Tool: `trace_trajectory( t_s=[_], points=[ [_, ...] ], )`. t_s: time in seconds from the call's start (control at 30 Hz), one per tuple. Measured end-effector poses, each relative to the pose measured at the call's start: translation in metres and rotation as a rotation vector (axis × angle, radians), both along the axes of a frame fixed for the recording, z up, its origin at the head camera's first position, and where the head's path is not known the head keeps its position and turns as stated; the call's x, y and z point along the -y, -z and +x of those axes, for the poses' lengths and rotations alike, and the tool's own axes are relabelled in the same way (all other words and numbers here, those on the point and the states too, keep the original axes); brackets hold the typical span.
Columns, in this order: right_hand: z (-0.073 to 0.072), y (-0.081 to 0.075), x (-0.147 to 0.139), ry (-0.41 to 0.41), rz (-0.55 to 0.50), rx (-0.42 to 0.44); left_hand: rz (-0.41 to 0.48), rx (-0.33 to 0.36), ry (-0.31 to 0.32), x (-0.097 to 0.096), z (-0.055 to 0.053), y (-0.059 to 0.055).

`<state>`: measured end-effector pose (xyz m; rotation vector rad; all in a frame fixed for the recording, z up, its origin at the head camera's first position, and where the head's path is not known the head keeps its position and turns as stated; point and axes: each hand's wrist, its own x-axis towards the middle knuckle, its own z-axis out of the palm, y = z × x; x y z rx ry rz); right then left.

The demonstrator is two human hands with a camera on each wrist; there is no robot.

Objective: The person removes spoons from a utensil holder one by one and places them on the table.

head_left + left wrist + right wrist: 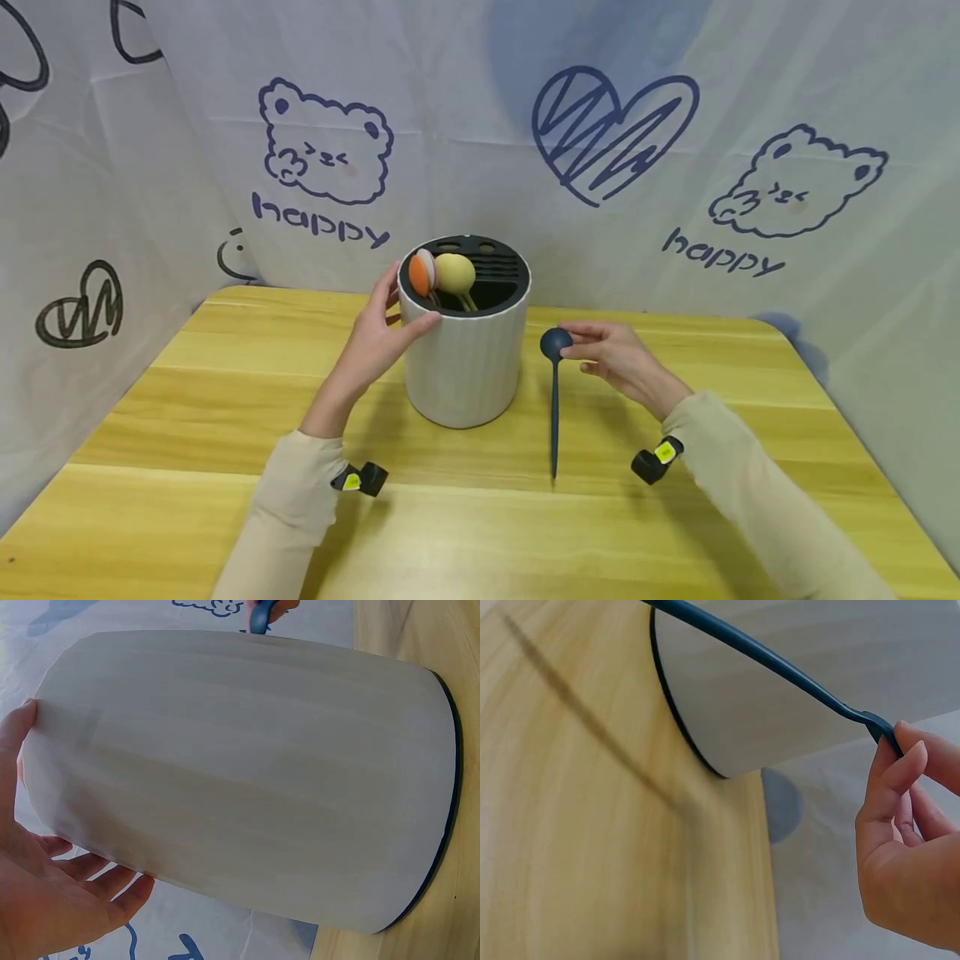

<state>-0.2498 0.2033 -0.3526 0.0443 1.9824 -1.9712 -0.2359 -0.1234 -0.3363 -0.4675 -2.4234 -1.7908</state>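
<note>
The left hand (381, 329) is gripping the ribbed white utensil holder (463, 367) near its rim, fingers and thumb curving around it — while beside it the right hand (611, 354) is pinching a dark blue spoon (555, 396) by its round head, handle hanging down over the tabletop (465, 533).

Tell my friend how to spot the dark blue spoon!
On the wooden table, find the white ribbed utensil holder. Beside it, the right hand pinches the dark blue spoon by its head. Unlike the orange utensil and yellow utensil, it's outside the holder.
</note>
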Motion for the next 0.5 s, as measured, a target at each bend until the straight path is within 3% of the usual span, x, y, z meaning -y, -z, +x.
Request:
trace_trajectory(
  t_s=[0.27,0.5],
  points=[
    [-0.001,0.014,-0.002,-0.002,0.041,-0.012,-0.005,-0.014,-0.002,-0.003,-0.003,0.0],
    [0.002,0.025,0.003,-0.009,0.076,0.0,-0.005,-0.005,-0.009,-0.001,0.002,0.002]
  ],
)
